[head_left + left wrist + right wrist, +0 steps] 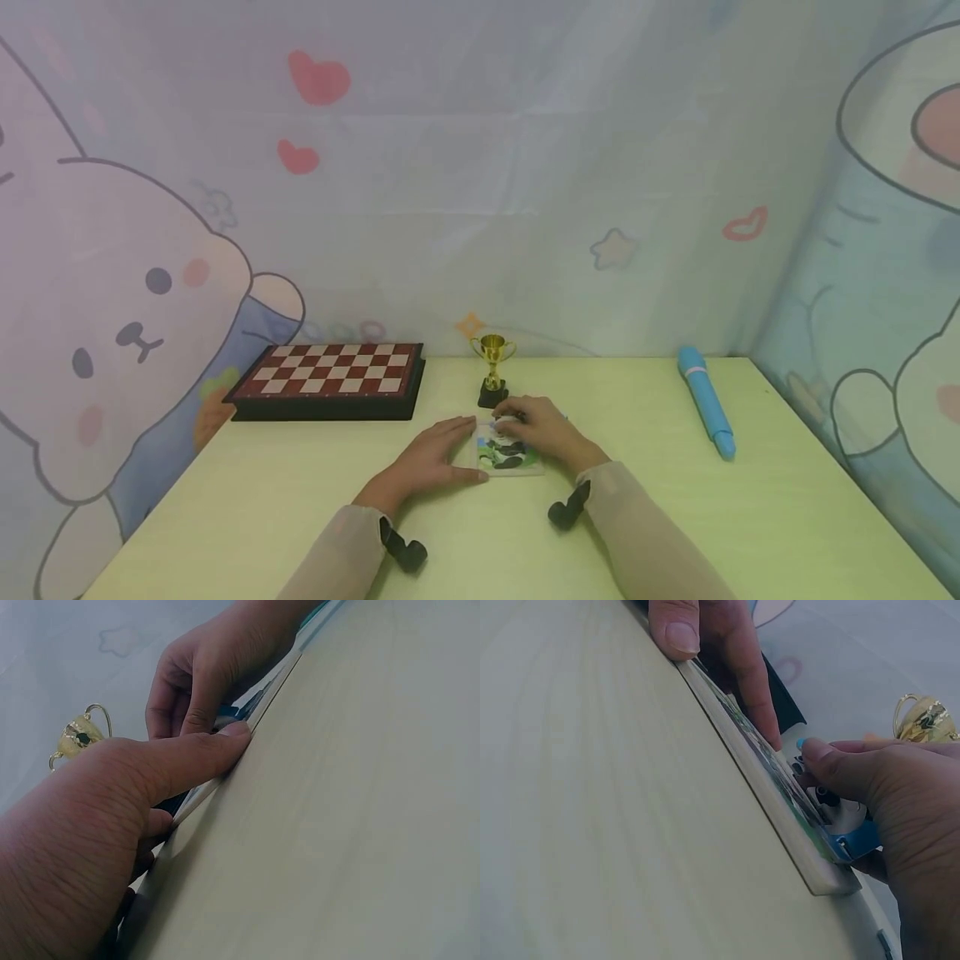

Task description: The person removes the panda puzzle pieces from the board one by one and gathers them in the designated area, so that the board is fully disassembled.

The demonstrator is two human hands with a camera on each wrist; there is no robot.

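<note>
A small flat picture board [512,460] lies on the pale green table [300,500] in front of me. My left hand [435,457] grips its left side: the thumb [202,754] presses on the near edge and the fingers reach across the top. My right hand [543,429] hovers over the far right part of the board [780,817], where its thumb and fingertips pinch a small white and blue piece [849,831]. In the right wrist view the left hand's thumb [676,630] sits at the board's near edge. Most of the picture is hidden under my hands.
A small gold trophy [492,367] on a black base stands just behind my hands. A closed red and white chessboard [330,379] lies at the back left. A large blue pen [705,408] lies at the right. Printed curtains close off the back and sides.
</note>
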